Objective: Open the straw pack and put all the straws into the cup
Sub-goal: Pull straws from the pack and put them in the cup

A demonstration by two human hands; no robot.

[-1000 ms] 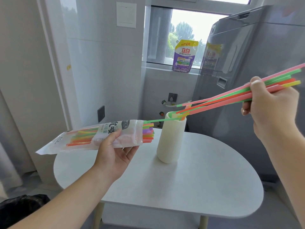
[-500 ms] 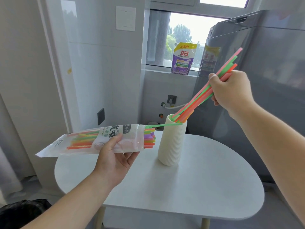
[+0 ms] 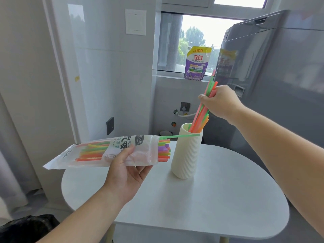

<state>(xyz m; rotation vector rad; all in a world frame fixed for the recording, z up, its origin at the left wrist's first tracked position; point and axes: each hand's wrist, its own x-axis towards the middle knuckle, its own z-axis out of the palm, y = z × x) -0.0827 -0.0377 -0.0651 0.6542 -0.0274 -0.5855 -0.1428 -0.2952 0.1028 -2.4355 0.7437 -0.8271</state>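
A cream ribbed cup (image 3: pixel 187 155) stands upright on the white table (image 3: pixel 210 199). My right hand (image 3: pixel 220 102) grips a bundle of coloured straws (image 3: pixel 201 116) above the cup, steeply tilted, with their lower ends inside its mouth. My left hand (image 3: pixel 126 169) holds the clear straw pack (image 3: pixel 105 152) level, left of the cup, open end towards it. Several straw ends (image 3: pixel 164 150) stick out of the pack. One green straw (image 3: pixel 180 136) reaches from the pack across the cup's rim.
A grey washing machine (image 3: pixel 273 76) stands right behind the table. A purple detergent pouch (image 3: pixel 197 63) sits on the window sill. A black bag (image 3: pixel 26 228) lies on the floor at the lower left. Wall sockets are behind the cup.
My right hand has swung the straw bundle from nearly level to steep and lowered it, so the straws now sit deeper in the cup. The pack in my left hand has barely moved.
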